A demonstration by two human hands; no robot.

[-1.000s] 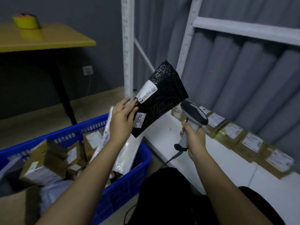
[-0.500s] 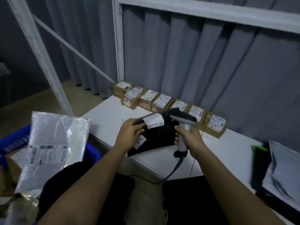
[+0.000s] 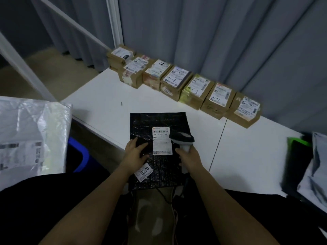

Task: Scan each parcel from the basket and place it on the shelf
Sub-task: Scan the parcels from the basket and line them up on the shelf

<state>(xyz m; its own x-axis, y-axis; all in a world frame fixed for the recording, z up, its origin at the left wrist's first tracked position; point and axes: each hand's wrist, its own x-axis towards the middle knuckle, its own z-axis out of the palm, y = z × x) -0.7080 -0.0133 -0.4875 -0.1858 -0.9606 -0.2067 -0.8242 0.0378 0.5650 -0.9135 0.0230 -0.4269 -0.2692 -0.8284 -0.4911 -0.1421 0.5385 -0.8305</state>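
A black bubble mailer (image 3: pixel 159 124) with a white shipping label and a small "5270" tag lies flat on the white shelf (image 3: pixel 247 156), its near end hanging over the front edge. My left hand (image 3: pixel 135 154) grips the mailer's left side, thumb on top. My right hand (image 3: pixel 190 159) holds a grey barcode scanner (image 3: pixel 182 139) by its handle, its head just above the label's right edge. The blue basket (image 3: pixel 80 156) shows at the left, mostly hidden by a grey plastic mailer (image 3: pixel 31 135).
Several brown cardboard parcels (image 3: pixel 177 80) with labels stand in a row along the shelf's back, against a grey curtain. Flat grey and black mailers (image 3: pixel 311 167) lie on the shelf at the right. A white shelf post (image 3: pixel 115 22) rises behind. The scanner's cable hangs below the shelf edge.
My view has turned from the basket to the shelf. The black mailer went from held upright in the air to lying flat on the shelf, and the scanner came over its label.
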